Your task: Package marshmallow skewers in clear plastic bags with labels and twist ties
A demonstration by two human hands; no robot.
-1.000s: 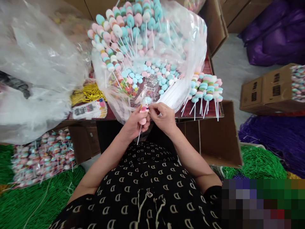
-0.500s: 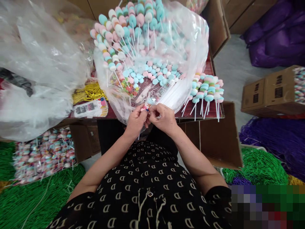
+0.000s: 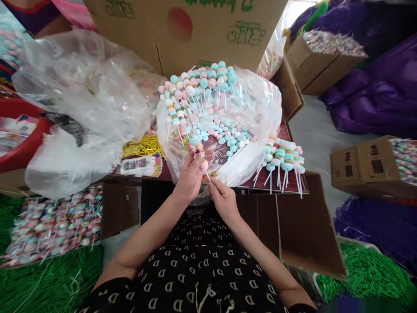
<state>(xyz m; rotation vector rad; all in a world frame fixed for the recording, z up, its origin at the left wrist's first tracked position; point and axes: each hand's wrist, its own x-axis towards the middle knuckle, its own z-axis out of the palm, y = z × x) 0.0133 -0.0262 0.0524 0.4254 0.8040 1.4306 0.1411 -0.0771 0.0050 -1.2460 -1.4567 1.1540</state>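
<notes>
My left hand [image 3: 190,177] is closed around the upper part of a candy skewer [image 3: 204,165]. A small colourful printed piece shows at its fingertips, and the skewer's top reaches up among the loose sweets. Below it, my right hand [image 3: 224,201] pinches the white stick near its lower end. The skewer leans, its stick pointing down and right. Just beyond lie loose pink, blue and white candies [image 3: 230,135] in an opened clear plastic bag [image 3: 270,102]. Finished-looking candy skewers [image 3: 202,82] are heaped on the bag's far side, and white sticks [image 3: 239,167] lie at its right.
More skewers [image 3: 285,156] rest at the table's right corner. Gold twist ties [image 3: 143,147] and printed cards [image 3: 141,165] lie left. A large carton [image 3: 195,34] stands behind. An open carton [image 3: 309,221] and a box of wrapped skewers [image 3: 58,221] flank me below.
The view has tilted up, showing more of the carton behind. My hands have moved from close together to slightly apart, the right lower on the stick, and the skewer now shows plainly.
</notes>
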